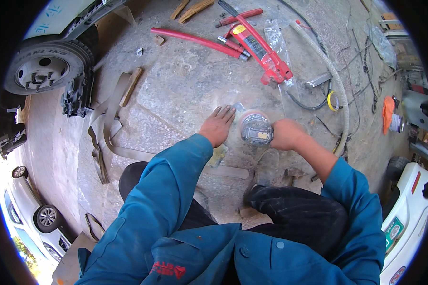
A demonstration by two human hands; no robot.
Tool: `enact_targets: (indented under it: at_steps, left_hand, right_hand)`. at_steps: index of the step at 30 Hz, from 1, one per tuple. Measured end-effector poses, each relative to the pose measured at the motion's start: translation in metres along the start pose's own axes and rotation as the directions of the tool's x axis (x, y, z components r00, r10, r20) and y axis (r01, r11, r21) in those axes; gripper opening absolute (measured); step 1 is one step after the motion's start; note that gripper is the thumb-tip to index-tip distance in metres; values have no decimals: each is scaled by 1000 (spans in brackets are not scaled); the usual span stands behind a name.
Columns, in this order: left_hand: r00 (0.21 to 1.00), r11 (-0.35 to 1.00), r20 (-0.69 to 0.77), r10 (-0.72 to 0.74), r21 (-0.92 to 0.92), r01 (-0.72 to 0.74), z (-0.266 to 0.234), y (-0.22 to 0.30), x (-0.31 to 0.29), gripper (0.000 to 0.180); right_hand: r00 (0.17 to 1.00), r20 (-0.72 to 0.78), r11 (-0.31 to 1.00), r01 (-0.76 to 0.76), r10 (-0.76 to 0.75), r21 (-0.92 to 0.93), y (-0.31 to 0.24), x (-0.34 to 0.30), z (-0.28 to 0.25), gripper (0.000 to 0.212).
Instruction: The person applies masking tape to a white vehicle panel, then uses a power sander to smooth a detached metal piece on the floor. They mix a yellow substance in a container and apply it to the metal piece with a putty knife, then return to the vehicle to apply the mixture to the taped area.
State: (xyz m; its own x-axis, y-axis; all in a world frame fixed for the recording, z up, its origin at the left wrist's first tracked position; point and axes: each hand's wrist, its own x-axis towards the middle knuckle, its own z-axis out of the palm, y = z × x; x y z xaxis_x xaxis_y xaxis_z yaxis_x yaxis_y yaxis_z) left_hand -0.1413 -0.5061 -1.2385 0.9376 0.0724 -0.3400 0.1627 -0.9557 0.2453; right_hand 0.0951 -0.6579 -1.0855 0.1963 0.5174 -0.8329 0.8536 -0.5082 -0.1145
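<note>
My right hand (286, 134) is wrapped round the near side of a round, dusty power sander (257, 127), whose pinkish disc edge shows on its far side. The sander is held low over the concrete floor; its underside is hidden. To its left, my left hand (218, 126) lies palm down with the fingers stretched out and slightly apart. A thin, clear, bluish piece (239, 107) sticks out between those fingertips and the sander. Its full shape is covered. Close to my left wrist, a small yellowish scrap (217, 156) is on the floor.
Beyond the hands lie a red hydraulic jack (257, 45) and a red bar (195, 42). A ribbed grey hose (332, 71) curves down the right. Left are a strap (111, 114), a wood strip (131, 87) and a truck wheel (45, 71). A hammer (295, 173) lies by my right knee.
</note>
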Motion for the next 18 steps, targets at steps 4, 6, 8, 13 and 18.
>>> enact_targets:
  at_steps: [4,6,8,13,18]
  left_hand:
    - [1000,1000,22,-6,8,6,-4,1,0,60]
    - [1000,1000,12,-2,4,2,-6,1,0,60]
    - [1000,1000,-18,2,-6,-2,-4,1,0,59]
    - [995,1000,-92,21,16,-20,-8,0,-5,59]
    - [993,980,-29,117,-157,-120,-30,3,-20,43]
  right_hand:
    - [999,15,998,50,-50,-46,-9,-2,2,34]
    - [999,-12,999,40,-40,24,3,2,10,34]
    - [999,-46,996,10,-6,85,13,0,9,34]
    - [986,-154,989,-47,69,139,40,2,-2,35]
    - [944,-317,947,10,97,321,73,-17,19,38]
